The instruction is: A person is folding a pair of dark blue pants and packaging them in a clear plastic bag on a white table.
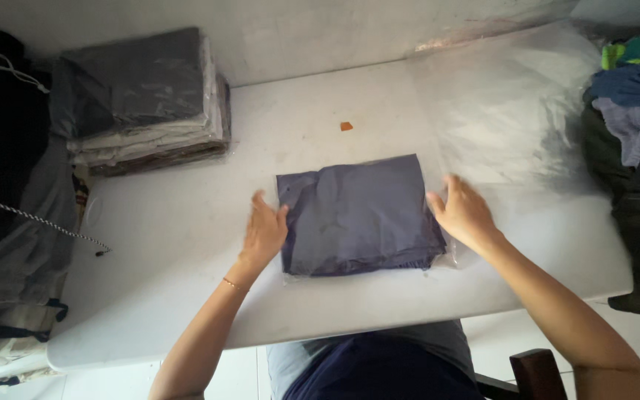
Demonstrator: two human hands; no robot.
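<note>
A folded dark blue garment (357, 215) in a clear plastic bag lies flat on the white table (187, 222), near its middle. My left hand (264, 231) rests flat against the package's left edge, fingers apart. At the right edge my right hand (462, 211) presses the package, fingers spread and touching the plastic. Neither hand grips anything.
A stack of bagged folded garments (146, 100) stands at the back left. Clear plastic bags (512, 96) lie spread at the back right. Loose clothes (635, 111) are piled at the right edge, dark garments (9, 185) at the left. A small orange scrap (346, 126) lies behind the package.
</note>
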